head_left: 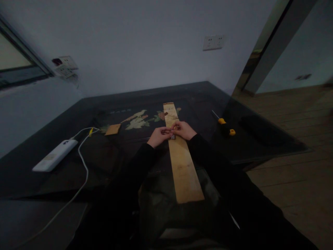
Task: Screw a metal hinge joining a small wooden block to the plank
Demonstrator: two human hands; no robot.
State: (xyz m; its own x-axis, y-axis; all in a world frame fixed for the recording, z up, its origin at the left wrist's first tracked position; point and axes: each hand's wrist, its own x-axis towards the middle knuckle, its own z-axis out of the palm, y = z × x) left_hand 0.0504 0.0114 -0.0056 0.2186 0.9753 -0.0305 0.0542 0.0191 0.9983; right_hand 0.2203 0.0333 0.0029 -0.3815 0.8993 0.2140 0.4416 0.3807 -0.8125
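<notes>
A long wooden board (184, 167) runs away from me, its far part on the dark table and its near end over my lap. On it sits a small metal piece (173, 136) with holes, perhaps a hinge; its exact kind is too small to tell. My left hand (159, 135) comes in from the left, its closed fingertips at this metal piece. From the right, my right hand (183, 130) pinches thumb and forefinger together just above it. Whatever lies between those fingertips is too small to make out. Both hands meet over the board's middle.
A screwdriver (223, 122) with a yellow and black handle lies at the right. On the left are a small wooden square (113, 129) and a white power strip (55, 156) with its cord (84, 163). The table (145, 152) has a bird-and-flower picture.
</notes>
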